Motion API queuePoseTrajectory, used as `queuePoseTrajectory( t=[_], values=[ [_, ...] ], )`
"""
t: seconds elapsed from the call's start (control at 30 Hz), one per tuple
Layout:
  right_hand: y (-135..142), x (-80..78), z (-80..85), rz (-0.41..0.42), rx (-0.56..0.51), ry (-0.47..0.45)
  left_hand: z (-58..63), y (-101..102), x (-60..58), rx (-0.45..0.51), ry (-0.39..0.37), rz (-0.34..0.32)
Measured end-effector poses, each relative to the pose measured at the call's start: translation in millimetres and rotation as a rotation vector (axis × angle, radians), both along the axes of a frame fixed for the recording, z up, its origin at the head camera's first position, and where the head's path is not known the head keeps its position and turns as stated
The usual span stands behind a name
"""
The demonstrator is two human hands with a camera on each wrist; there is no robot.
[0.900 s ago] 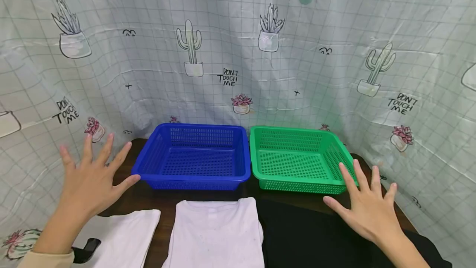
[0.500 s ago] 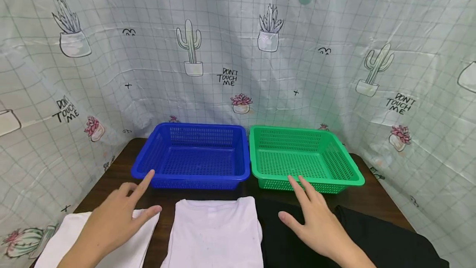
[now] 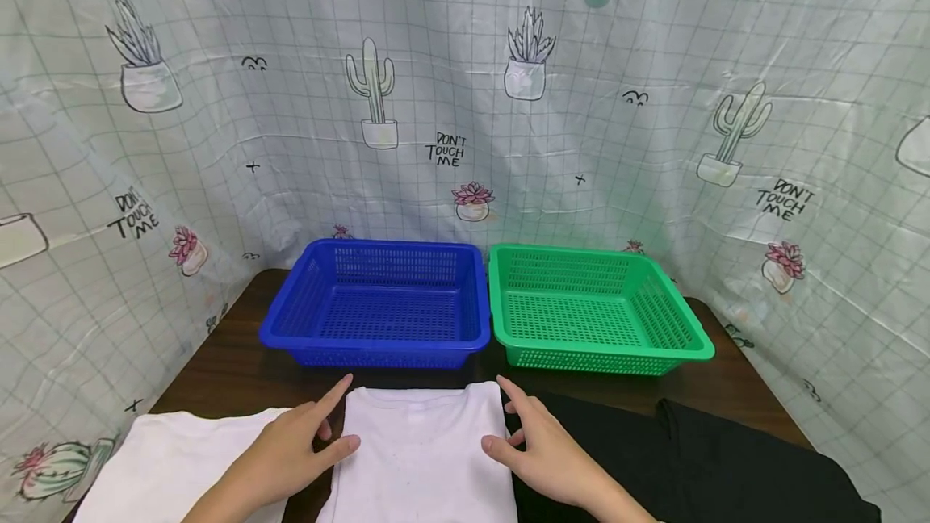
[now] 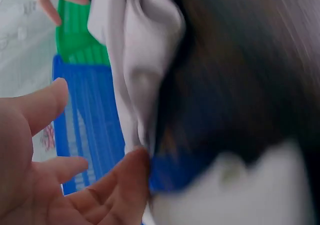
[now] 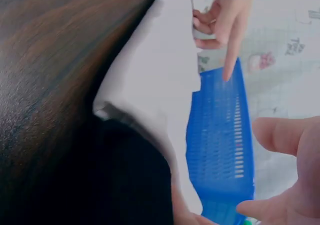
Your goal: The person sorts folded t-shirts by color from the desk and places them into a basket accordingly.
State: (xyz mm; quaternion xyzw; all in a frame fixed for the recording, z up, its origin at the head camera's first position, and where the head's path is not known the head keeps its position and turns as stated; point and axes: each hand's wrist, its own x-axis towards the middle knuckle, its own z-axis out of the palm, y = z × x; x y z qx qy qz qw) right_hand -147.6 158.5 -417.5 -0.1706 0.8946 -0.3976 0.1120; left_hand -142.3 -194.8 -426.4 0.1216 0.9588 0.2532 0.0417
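In the head view a folded white T-shirt (image 3: 421,458) lies at the front middle of the table, neckline to the back. My left hand (image 3: 286,452) is at its left edge, index finger stretched forward, other fingers bent, thumb over the shirt. At the right edge my right hand (image 3: 548,452) mirrors it, with thumb and index finger apart. Fingertips (image 4: 136,160) of the left hand reach the edge of the cloth in the left wrist view. Lower fingers of the right hand are partly hidden behind the shirt (image 5: 150,70) in the right wrist view. Neither hand visibly grips it.
A blue basket (image 3: 374,353) and a green basket (image 3: 588,357) stand side by side at the back of the dark wooden table (image 3: 218,374). White cloth (image 3: 167,466) lies at left, black garments (image 3: 756,466) at right. A patterned curtain (image 3: 465,87) surrounds the table.
Both hands have come down and inward from wide apart at the sides to the two edges of the middle white T-shirt. Baskets and garments stay where they were.
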Motion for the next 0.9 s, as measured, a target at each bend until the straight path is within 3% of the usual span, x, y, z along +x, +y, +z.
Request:
queuePoseTrajectory(
  t=[0.17, 0.33, 0.43, 0.63, 0.9],
  values=[
    [-1, -5.9, -6.1, 0.012, -0.04, -0.071, -2.5, 9, -0.3, 0.116, -0.118, -0.036],
    [4, -15.5, -13.3, 0.04, -0.168, -0.241, -10.3, 4, -4.3, 0.381, -0.324, -0.116],
    [2, -19.5, -19.6, 0.052, -0.232, -0.328, -13.4, 2, -5.5, 0.482, -0.416, -0.101],
    [-6, -25.2, -31.1, 0.087, -0.374, -0.421, -16.4, 1, -7.8, 0.603, -0.477, -0.075],
    [-9, -26.5, -41.8, 0.083, -0.519, -0.478, -19.1, 4, -7.6, 0.617, -0.497, -0.069]
  ],
)
